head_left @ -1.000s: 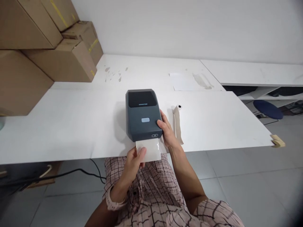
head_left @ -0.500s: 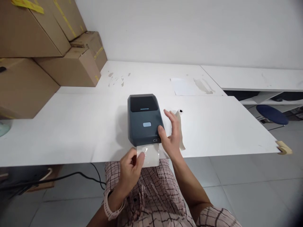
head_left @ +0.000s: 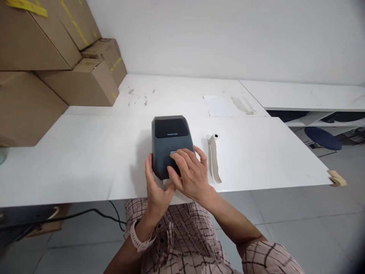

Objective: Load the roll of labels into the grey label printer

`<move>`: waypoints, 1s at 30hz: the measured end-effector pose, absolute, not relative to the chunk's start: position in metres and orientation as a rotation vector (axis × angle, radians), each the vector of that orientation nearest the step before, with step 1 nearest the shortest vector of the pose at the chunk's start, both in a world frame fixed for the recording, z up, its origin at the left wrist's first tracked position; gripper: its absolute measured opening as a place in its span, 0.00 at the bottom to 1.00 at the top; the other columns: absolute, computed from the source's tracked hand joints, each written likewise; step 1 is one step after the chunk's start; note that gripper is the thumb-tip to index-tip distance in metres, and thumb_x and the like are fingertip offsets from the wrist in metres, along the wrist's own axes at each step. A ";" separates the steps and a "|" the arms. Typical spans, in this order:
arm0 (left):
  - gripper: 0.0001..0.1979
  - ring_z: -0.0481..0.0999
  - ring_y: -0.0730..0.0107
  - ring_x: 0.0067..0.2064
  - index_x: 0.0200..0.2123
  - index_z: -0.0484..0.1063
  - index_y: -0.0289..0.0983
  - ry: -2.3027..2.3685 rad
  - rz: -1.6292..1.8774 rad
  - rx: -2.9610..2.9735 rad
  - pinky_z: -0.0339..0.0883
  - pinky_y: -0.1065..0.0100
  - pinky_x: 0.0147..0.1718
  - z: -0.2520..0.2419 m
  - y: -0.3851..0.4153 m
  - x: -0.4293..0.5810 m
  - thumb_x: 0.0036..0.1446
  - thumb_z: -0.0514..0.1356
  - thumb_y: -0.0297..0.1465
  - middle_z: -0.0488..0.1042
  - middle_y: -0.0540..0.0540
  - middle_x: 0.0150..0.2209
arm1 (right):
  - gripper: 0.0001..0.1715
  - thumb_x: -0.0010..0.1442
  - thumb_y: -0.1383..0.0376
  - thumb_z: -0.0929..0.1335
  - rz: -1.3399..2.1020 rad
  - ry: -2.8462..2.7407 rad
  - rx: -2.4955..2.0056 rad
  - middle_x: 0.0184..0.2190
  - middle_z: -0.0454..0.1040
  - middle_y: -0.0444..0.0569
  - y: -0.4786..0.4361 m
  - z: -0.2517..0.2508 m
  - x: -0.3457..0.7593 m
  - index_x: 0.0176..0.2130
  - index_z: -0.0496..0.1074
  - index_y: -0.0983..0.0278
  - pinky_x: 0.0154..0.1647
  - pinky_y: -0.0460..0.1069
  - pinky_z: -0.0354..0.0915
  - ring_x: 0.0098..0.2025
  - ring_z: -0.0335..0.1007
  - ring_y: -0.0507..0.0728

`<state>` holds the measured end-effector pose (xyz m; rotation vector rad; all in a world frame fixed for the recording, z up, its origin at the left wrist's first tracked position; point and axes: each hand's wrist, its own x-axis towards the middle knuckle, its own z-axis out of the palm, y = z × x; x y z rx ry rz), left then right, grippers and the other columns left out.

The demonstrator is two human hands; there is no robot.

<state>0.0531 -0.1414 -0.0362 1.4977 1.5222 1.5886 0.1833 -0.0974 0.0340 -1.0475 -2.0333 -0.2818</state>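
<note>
A dark grey label printer (head_left: 170, 133) stands near the front edge of the white table (head_left: 256, 152). My right hand (head_left: 190, 173) lies open over the printer's front top, its fingers spread across the lid and covering the outlet. My left hand (head_left: 155, 190) is against the printer's left front corner, thumb stretched up along the side and fingers running under my right hand. Only a sliver of the white label (head_left: 170, 185) shows between the two hands. A watch is on my left wrist.
Stacked cardboard boxes (head_left: 57, 68) fill the table's left rear. A beige strip of backing paper (head_left: 213, 161) lies just right of the printer. A white sheet (head_left: 219, 105) lies farther back. A tape roll (head_left: 336, 178) sits at the right corner, a blue stool (head_left: 322, 137) beyond, a black cable (head_left: 71, 216) on the floor.
My right hand has moved from the printer's right side onto its front top. My left hand has let go its pinch on the label and risen to the printer's left corner.
</note>
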 end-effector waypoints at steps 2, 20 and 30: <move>0.54 0.50 0.45 0.77 0.77 0.40 0.48 1.473 1.562 1.415 0.59 0.48 0.71 -0.037 -0.141 0.051 0.58 0.71 0.40 0.47 0.35 0.77 | 0.12 0.71 0.61 0.67 -0.102 -1.989 -1.038 0.48 0.82 0.50 -0.101 0.022 0.188 0.53 0.70 0.59 0.71 0.61 0.55 0.56 0.78 0.60; 0.29 0.49 0.52 0.78 0.71 0.61 0.53 1.263 1.616 1.635 0.47 0.48 0.75 -0.007 -0.097 0.005 0.71 0.50 0.50 0.55 0.48 0.76 | 0.37 0.74 0.42 0.55 0.614 -1.566 -1.229 0.77 0.51 0.47 -0.103 0.012 0.219 0.75 0.47 0.45 0.74 0.73 0.53 0.78 0.47 0.68; 0.53 0.52 0.46 0.76 0.77 0.44 0.44 1.259 1.120 1.258 0.55 0.48 0.71 -0.012 -0.005 -0.013 0.51 0.64 0.29 0.49 0.39 0.77 | 0.48 0.73 0.41 0.51 -0.109 -1.912 -1.293 0.78 0.44 0.60 0.039 0.085 0.204 0.76 0.22 0.56 0.72 0.75 0.49 0.79 0.37 0.71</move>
